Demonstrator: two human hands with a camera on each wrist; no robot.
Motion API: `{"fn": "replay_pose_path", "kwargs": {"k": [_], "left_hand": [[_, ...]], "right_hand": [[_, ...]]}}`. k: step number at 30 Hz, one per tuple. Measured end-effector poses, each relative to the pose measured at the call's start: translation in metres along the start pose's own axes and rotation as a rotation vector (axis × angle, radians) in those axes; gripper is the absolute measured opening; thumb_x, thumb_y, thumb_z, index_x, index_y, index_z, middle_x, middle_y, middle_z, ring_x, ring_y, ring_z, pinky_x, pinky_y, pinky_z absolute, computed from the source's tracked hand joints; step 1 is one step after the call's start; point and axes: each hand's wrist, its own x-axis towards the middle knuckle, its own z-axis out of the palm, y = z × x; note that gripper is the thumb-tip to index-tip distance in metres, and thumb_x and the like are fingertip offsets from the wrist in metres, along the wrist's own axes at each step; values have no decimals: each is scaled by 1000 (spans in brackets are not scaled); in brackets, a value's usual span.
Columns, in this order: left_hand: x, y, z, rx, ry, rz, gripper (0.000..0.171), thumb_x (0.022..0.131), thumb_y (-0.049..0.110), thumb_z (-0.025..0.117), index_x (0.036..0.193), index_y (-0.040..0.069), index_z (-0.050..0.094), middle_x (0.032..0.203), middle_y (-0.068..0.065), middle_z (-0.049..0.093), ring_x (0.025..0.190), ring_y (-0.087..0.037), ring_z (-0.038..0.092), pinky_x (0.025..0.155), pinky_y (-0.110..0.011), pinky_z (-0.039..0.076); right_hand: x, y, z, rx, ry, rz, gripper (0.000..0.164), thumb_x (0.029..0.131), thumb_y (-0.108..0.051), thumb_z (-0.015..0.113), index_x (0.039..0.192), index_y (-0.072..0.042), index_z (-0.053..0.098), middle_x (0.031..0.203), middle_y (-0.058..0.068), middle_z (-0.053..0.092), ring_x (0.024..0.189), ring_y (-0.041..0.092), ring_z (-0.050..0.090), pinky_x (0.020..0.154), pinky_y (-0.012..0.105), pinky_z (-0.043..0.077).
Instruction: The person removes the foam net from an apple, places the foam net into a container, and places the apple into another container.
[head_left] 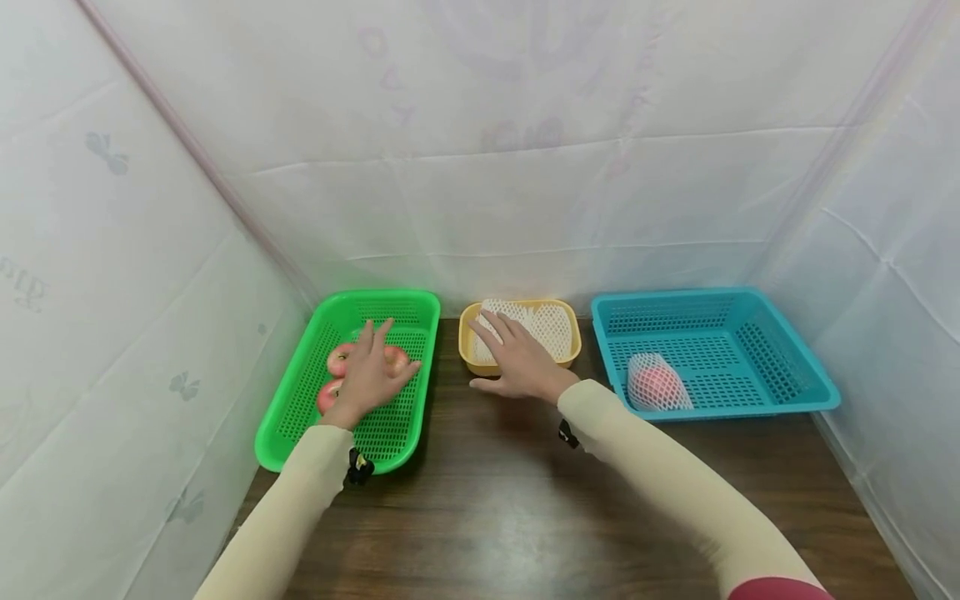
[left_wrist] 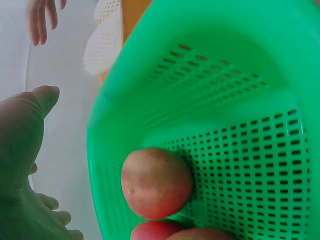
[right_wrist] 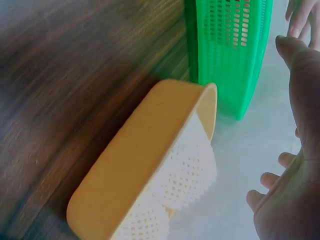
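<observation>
My left hand (head_left: 369,375) hovers over the green basket (head_left: 411,417) with its fingers spread, holding nothing. In that basket lie red apples (left_wrist: 156,183), partly hidden by the hand in the head view. My right hand (head_left: 521,360) is above the near side of the yellow container (head_left: 573,333), fingers extended and apart, with nothing in its grasp. White foam nets (right_wrist: 187,167) fill the container and stick up past its rim. On the right, one red apple (head_left: 658,385) wrapped in a white foam net sits in the near left corner of the blue basket (head_left: 780,408).
The two baskets and the container stand in a row on a dark wooden table (head_left: 480,500). Pale sheeting (head_left: 525,208) hangs behind them and along both sides. Gaps of bare table separate the yellow container from each basket.
</observation>
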Motion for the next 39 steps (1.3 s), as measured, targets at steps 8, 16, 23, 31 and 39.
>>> {"fn": "replay_pose_path", "kwargs": {"k": [8,16,23,31,39], "left_hand": [[1,8,6,30,-13,4,98,88,51,66,158,23,3,161,-18,-7,144,-50,7,102,-73,23],[7,16,12,66,9,48,100,88,51,66,158,15,4,160,-22,-2,145,-46,6,107,-70,19],[12,24,19,25,20,83,100,89,47,66,157,12,1,159,-25,0,146,-44,6,110,-66,17],[16,34,28,9,17,56,100,88,49,67,156,6,6,160,-23,3,146,-42,11,111,-63,21],[19,48,39,-22,1,88,101,88,49,66,156,7,5,161,-21,2,147,-38,8,111,-61,23]], "right_hand": [[-4,15,-7,19,7,-2,99,84,-69,56,157,-16,17,161,12,15,147,31,17,118,46,17],[-7,35,-21,38,-12,24,100,84,-66,60,157,-16,14,160,13,16,146,31,16,117,47,17],[-10,53,-27,49,-72,98,102,83,-70,58,158,-23,7,162,9,9,146,33,15,115,53,22],[-20,73,-28,47,-23,106,104,79,-68,64,157,-22,14,161,12,14,144,34,19,111,55,28],[-34,92,-33,55,-14,107,104,82,-61,67,158,-19,11,161,11,14,145,33,18,113,55,24]]}}
